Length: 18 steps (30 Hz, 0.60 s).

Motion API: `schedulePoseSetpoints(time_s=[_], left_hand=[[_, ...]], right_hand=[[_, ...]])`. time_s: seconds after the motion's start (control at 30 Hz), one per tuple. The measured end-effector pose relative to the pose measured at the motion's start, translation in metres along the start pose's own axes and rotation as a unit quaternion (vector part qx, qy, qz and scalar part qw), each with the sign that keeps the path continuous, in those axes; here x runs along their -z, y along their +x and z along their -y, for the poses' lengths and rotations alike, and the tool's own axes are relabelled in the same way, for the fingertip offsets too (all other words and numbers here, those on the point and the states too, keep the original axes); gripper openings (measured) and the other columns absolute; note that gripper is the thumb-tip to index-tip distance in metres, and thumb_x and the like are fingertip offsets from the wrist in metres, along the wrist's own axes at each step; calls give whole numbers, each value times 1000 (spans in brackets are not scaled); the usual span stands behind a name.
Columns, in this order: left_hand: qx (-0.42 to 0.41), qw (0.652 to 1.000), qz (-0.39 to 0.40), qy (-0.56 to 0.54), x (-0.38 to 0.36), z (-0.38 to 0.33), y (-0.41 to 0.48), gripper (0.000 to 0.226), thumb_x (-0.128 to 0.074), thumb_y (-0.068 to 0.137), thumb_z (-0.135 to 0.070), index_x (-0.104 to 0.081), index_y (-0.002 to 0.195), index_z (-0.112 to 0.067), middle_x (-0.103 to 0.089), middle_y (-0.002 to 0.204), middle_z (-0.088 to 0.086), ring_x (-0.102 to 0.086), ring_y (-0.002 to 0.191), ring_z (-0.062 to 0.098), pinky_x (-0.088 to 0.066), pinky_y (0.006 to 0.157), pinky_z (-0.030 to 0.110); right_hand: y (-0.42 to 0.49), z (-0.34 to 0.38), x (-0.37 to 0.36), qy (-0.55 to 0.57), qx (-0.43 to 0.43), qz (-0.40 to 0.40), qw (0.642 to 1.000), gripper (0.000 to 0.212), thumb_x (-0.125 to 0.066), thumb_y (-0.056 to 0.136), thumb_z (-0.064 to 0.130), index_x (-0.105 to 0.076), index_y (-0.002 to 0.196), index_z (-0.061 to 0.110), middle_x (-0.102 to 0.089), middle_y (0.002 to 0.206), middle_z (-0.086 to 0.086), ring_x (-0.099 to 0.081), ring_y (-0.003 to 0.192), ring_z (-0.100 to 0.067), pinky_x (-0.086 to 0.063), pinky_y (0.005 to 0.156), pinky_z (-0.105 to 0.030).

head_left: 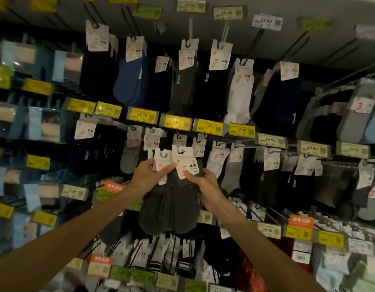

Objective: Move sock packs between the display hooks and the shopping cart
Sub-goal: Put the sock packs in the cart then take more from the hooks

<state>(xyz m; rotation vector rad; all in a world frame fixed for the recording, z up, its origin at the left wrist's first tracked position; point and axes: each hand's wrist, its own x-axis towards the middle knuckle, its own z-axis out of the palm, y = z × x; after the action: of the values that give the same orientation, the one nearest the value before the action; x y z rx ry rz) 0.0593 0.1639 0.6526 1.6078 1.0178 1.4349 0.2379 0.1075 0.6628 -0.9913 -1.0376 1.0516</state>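
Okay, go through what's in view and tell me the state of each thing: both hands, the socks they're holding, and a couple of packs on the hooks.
left hand: pinches a held pack's white card.
right hand: grips the front held pack.
dark grey sock packs: held up between both hands; on a hook or off, cannot tell.
white sock pack: hanging on its hook.
blue sock pack: hanging on its hook.
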Motion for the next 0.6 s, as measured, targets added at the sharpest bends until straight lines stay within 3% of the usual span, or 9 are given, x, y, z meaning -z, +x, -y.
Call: schedulePoseSetpoints(time_s=[0.1, 0.2, 0.3, 0.4, 0.6], left_hand=[[5, 998, -2, 55, 16, 5, 12, 39, -81, 68, -55, -72, 97, -32, -74, 102, -8, -69, 95, 10, -57, 89, 38], [13, 997, 4, 70, 32, 4, 20, 27, -81, 72, -49, -67, 89, -35, -72, 98, -8, -66, 90, 7, -56, 84, 30], [3, 998, 9, 63, 44, 1, 25, 23, -83, 74, -42, -67, 88, -35, -70, 90, -12, -64, 84, 1, -53, 74, 22], [-2, 998, 13, 66, 53, 1, 33, 23, -84, 74, -39, -66, 87, -35, -68, 85, -14, -64, 84, 1, -51, 69, 20], [-6, 998, 13, 63, 61, 2, 45, 31, -85, 71, -39, -68, 94, -28, -71, 92, -7, -67, 90, 10, -57, 85, 34]], right_hand=[[12, -8, -16, -1, -14, -14, 1000, 53, -80, 76, 7, -52, 122, 10, -70, 111, -11, -68, 101, -25, -57, 86, -41], [20, -12, -31, 9, -19, -22, 1000, 53, -79, 77, 8, -52, 122, 11, -69, 112, -10, -68, 101, -25, -57, 86, -43], [27, -16, -45, 14, -21, -29, 999, 56, -80, 77, 13, -50, 124, 13, -69, 112, -10, -68, 99, -24, -58, 79, -38], [31, -19, -58, 2, -15, -41, 999, 54, -80, 77, 21, -51, 123, 17, -69, 109, -7, -69, 97, -23, -58, 81, -39], [34, -18, -69, -1, 9, -48, 999, 34, -74, 86, 26, -59, 115, 21, -71, 105, -3, -69, 94, -18, -58, 71, -29]])
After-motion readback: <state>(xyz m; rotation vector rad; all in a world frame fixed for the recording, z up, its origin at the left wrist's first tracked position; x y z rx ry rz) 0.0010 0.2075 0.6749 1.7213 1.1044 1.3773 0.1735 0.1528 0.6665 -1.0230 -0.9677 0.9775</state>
